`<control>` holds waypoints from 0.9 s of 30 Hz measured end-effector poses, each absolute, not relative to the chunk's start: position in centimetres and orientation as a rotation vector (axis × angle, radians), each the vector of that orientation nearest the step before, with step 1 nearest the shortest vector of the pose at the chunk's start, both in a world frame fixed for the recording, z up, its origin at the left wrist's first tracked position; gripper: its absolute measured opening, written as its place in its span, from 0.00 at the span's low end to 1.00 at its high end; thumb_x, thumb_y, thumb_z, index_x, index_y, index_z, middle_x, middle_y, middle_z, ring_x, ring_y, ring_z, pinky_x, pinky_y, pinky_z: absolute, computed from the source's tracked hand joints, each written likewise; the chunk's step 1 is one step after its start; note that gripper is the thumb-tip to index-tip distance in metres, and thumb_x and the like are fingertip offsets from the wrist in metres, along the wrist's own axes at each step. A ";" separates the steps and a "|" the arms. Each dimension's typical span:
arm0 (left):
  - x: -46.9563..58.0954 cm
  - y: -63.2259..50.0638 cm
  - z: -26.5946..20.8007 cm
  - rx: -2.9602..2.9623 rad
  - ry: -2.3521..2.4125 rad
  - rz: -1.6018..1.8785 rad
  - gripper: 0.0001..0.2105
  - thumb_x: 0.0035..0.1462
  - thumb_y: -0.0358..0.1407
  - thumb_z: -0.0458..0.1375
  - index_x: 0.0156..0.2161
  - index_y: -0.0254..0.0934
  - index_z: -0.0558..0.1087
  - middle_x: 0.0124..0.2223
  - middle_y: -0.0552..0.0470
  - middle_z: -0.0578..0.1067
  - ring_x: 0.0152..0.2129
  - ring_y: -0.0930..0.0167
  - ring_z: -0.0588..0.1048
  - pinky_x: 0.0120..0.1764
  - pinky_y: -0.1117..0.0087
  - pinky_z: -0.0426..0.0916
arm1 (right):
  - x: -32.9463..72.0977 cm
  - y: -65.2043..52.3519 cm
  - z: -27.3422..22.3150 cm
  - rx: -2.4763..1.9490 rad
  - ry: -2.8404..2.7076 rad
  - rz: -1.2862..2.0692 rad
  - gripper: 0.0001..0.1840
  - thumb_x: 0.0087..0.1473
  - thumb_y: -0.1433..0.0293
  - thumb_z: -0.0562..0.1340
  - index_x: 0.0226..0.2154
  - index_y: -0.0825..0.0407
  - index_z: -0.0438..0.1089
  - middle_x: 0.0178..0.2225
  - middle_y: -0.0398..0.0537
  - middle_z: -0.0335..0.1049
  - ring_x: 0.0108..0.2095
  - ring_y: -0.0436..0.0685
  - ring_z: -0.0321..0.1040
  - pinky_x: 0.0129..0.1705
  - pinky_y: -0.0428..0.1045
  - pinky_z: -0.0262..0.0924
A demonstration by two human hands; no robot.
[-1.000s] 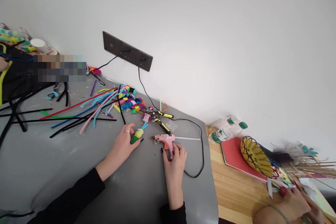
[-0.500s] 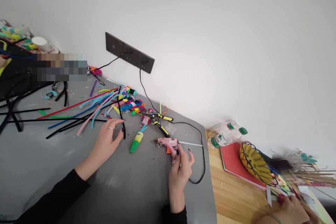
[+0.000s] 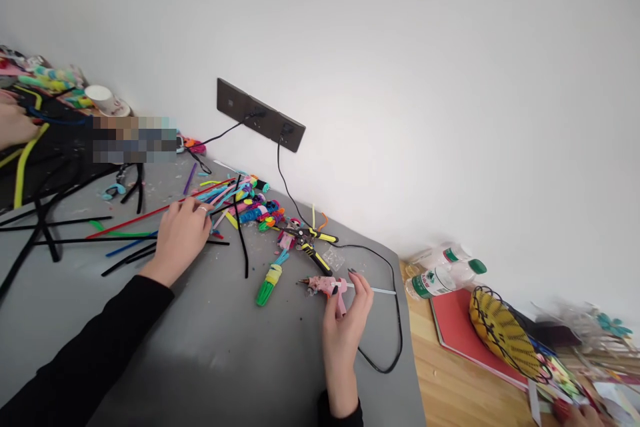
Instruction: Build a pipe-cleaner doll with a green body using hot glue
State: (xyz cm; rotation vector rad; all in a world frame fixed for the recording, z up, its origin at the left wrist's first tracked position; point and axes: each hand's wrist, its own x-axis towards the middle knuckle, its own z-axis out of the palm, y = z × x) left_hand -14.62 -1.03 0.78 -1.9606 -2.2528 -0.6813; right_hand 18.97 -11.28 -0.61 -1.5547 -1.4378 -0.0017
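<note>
My left hand [image 3: 181,235] reaches far left onto a spread of long coloured pipe cleaners [image 3: 150,213]. Its bent fingers press on the pink and blue strands, and a grip on any of them does not show. My right hand [image 3: 345,320] has thumb and fingers lightly around the handle of a pink glue gun [image 3: 325,285] lying on the grey table [image 3: 225,360]. Between my hands, a small green and yellow pipe-cleaner bundle [image 3: 269,282] lies alone.
Yellow-handled pliers [image 3: 314,245] lie behind the gun. Its black cable [image 3: 393,340] loops to a wall socket [image 3: 260,115]. On the wooden table to the right are water bottles [image 3: 440,273], a red notebook [image 3: 453,327] and a yellow wire basket [image 3: 503,337]. Other people's hands show at far left [image 3: 13,123] and bottom right [image 3: 575,413].
My left hand let go of the green and yellow bundle and moved left to the long pipe cleaners. My right hand loosened on the glue gun, then closed lightly again.
</note>
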 end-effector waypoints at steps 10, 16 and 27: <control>-15.1 0.5 0.5 -1.966 -2.281 -0.745 0.20 0.63 0.39 0.45 0.44 0.30 0.77 0.49 0.28 0.76 0.47 0.46 0.74 0.45 0.49 0.70 | 22.6 -16.3 -5.1 -1.811 -1.483 0.031 0.19 0.67 0.54 0.59 0.48 0.50 0.73 0.42 0.54 0.74 0.40 0.64 0.68 0.45 0.56 0.62; -16.8 -0.9 1.9 -1.874 -2.332 -0.940 0.26 0.62 0.48 0.40 0.42 0.37 0.77 0.43 0.38 0.79 0.36 0.54 0.82 0.33 0.56 0.64 | 22.4 -16.5 -2.6 -1.722 -1.417 0.136 0.14 0.66 0.58 0.60 0.44 0.50 0.76 0.39 0.51 0.74 0.40 0.60 0.72 0.44 0.53 0.65; -17.9 -0.2 2.1 -1.943 -2.181 -1.251 0.21 0.59 0.51 0.46 0.34 0.42 0.76 0.42 0.46 0.78 0.34 0.59 0.82 0.33 0.57 0.68 | 22.3 -10.4 0.4 -1.650 -1.167 0.066 0.21 0.62 0.53 0.62 0.44 0.53 0.78 0.40 0.55 0.75 0.40 0.60 0.72 0.39 0.52 0.64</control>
